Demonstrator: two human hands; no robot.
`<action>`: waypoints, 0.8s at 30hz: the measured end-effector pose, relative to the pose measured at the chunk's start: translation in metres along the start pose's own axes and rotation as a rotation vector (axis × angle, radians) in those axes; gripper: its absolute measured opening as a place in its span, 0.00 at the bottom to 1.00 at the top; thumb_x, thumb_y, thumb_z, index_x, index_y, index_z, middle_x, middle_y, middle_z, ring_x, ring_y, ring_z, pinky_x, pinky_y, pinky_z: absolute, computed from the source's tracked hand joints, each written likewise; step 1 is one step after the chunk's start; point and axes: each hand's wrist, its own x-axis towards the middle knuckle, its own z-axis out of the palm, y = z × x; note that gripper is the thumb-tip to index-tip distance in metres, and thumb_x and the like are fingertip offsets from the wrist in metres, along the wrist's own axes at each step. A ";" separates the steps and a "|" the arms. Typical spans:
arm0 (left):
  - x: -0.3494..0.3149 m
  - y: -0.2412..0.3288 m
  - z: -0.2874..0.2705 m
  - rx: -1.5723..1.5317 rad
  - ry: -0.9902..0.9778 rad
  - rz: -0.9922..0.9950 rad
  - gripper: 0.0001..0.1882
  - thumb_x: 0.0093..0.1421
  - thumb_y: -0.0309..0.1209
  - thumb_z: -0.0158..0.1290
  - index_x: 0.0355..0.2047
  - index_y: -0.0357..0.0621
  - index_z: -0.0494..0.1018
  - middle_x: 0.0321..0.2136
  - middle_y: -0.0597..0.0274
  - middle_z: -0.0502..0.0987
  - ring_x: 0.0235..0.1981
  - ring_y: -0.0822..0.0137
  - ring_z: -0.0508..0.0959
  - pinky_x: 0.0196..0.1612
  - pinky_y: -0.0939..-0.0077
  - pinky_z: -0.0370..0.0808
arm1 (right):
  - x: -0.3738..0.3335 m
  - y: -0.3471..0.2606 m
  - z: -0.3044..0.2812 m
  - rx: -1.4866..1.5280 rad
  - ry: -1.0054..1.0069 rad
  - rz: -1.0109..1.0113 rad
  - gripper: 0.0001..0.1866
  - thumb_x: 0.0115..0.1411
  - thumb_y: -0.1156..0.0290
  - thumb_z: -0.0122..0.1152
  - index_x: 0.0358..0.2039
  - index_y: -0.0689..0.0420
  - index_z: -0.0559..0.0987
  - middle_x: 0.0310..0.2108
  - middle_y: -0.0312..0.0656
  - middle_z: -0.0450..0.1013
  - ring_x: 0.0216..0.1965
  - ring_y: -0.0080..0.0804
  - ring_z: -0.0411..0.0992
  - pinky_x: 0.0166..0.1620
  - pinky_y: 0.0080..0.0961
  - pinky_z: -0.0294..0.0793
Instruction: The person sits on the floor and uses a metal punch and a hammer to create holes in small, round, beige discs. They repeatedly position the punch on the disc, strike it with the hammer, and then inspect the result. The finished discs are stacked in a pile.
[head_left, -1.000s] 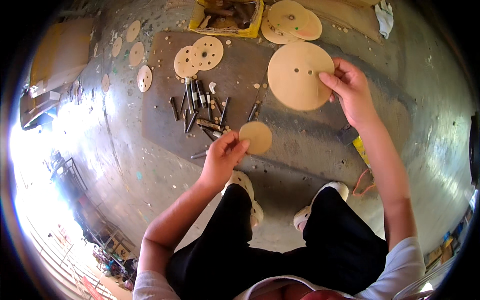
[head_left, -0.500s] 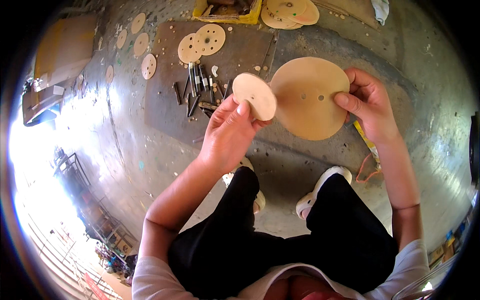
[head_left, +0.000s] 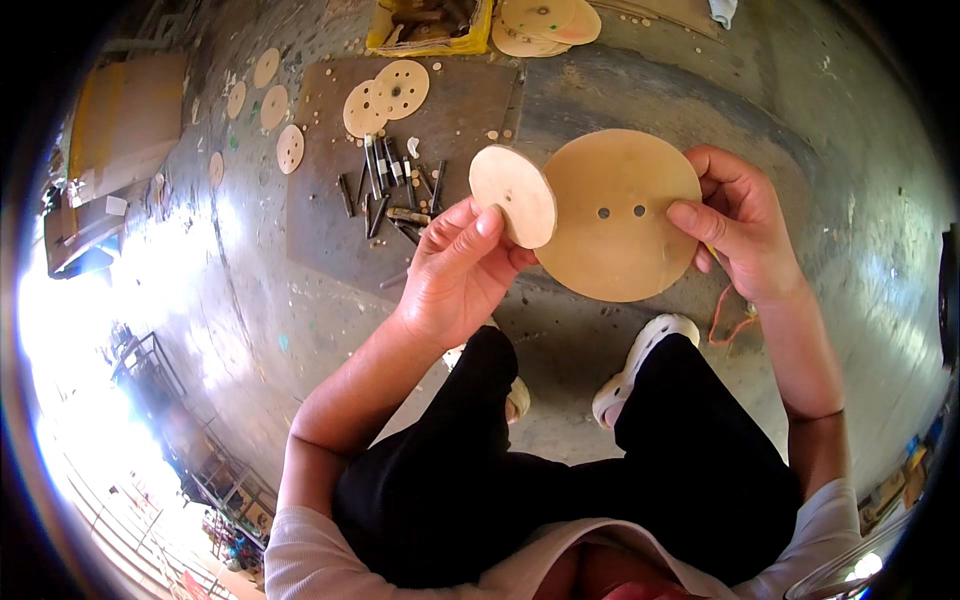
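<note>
Between thumb and fingers, my left hand (head_left: 458,262) grips a small tan disc (head_left: 512,197), tilted, with a tiny mark or hole at its middle. A larger tan disc (head_left: 615,255) with two round holes near its centre is pinched at its right edge by my right hand (head_left: 735,222). Both discs are held up over the floor in front of my knees. The small disc's right edge overlaps the large disc's left edge in the view; whether they touch I cannot tell.
Dark metal punches (head_left: 385,180) lie in a pile on a brown board (head_left: 320,220). Beyond are discs with several holes (head_left: 402,90), a yellow crate (head_left: 470,42) of tools and a stack of large discs (head_left: 540,20). An orange cord (head_left: 728,325) lies by my right foot.
The large disc has dropped slightly lower and turned a little flatter toward view. My left hand keeps its grip on the small disc. The floor items have shifted left and up in view.
</note>
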 end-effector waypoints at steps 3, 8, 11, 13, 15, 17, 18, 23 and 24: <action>-0.001 -0.001 0.000 0.004 -0.028 0.003 0.10 0.63 0.33 0.48 0.42 0.44 0.74 0.39 0.64 0.77 0.40 0.71 0.75 0.43 0.74 0.72 | -0.004 -0.003 0.001 0.052 -0.018 0.031 0.09 0.57 0.72 0.60 0.36 0.62 0.73 0.25 0.34 0.72 0.18 0.12 0.64 0.16 0.11 0.59; 0.003 -0.002 -0.002 -0.035 -0.027 -0.020 0.10 0.63 0.33 0.48 0.42 0.44 0.74 0.39 0.64 0.77 0.41 0.71 0.75 0.45 0.73 0.72 | -0.007 -0.004 0.003 0.094 0.004 0.035 0.09 0.58 0.74 0.58 0.37 0.63 0.72 0.26 0.35 0.72 0.19 0.14 0.65 0.16 0.11 0.62; 0.004 -0.002 -0.008 -0.029 -0.043 -0.038 0.10 0.63 0.33 0.48 0.41 0.44 0.74 0.40 0.63 0.77 0.42 0.70 0.75 0.46 0.71 0.72 | -0.004 -0.002 0.006 0.051 0.000 0.038 0.13 0.58 0.75 0.56 0.43 0.63 0.70 0.28 0.36 0.73 0.20 0.15 0.67 0.17 0.11 0.64; 0.004 -0.003 -0.012 -0.025 -0.044 -0.064 0.10 0.63 0.32 0.48 0.41 0.44 0.74 0.40 0.62 0.77 0.43 0.69 0.75 0.47 0.70 0.72 | -0.001 -0.007 0.012 -0.006 0.006 0.014 0.17 0.58 0.76 0.56 0.48 0.61 0.68 0.30 0.37 0.74 0.20 0.15 0.67 0.18 0.11 0.64; 0.002 -0.006 -0.012 -0.029 -0.023 -0.098 0.09 0.62 0.31 0.48 0.41 0.43 0.74 0.41 0.62 0.77 0.44 0.68 0.75 0.48 0.68 0.71 | 0.002 -0.007 0.020 -0.057 0.015 -0.002 0.20 0.57 0.77 0.56 0.51 0.59 0.66 0.32 0.38 0.74 0.21 0.14 0.67 0.19 0.11 0.64; 0.000 -0.009 -0.011 -0.097 -0.028 -0.112 0.09 0.62 0.29 0.48 0.40 0.42 0.74 0.41 0.61 0.76 0.45 0.67 0.74 0.50 0.68 0.70 | 0.005 -0.002 0.025 -0.109 0.026 -0.028 0.24 0.57 0.78 0.55 0.54 0.56 0.64 0.34 0.39 0.75 0.22 0.13 0.67 0.19 0.10 0.64; -0.001 -0.010 -0.010 -0.118 -0.047 -0.114 0.09 0.62 0.29 0.48 0.40 0.42 0.74 0.41 0.61 0.76 0.45 0.67 0.74 0.50 0.68 0.70 | 0.005 0.006 0.024 -0.134 0.024 0.019 0.24 0.54 0.79 0.58 0.52 0.54 0.67 0.34 0.41 0.75 0.24 0.19 0.70 0.24 0.15 0.68; 0.000 -0.016 -0.018 -0.162 0.027 -0.177 0.09 0.62 0.28 0.48 0.40 0.41 0.74 0.41 0.61 0.76 0.46 0.68 0.74 0.53 0.68 0.69 | 0.019 0.027 0.023 -0.716 -0.138 -0.303 0.29 0.43 0.69 0.69 0.48 0.53 0.71 0.38 0.49 0.69 0.40 0.46 0.72 0.43 0.29 0.72; 0.002 -0.014 -0.018 -0.187 0.010 -0.159 0.09 0.62 0.29 0.48 0.41 0.40 0.74 0.41 0.61 0.76 0.46 0.68 0.74 0.53 0.68 0.69 | 0.018 0.028 0.027 -0.771 -0.125 -0.330 0.31 0.41 0.67 0.71 0.48 0.52 0.71 0.41 0.49 0.68 0.42 0.47 0.71 0.44 0.30 0.72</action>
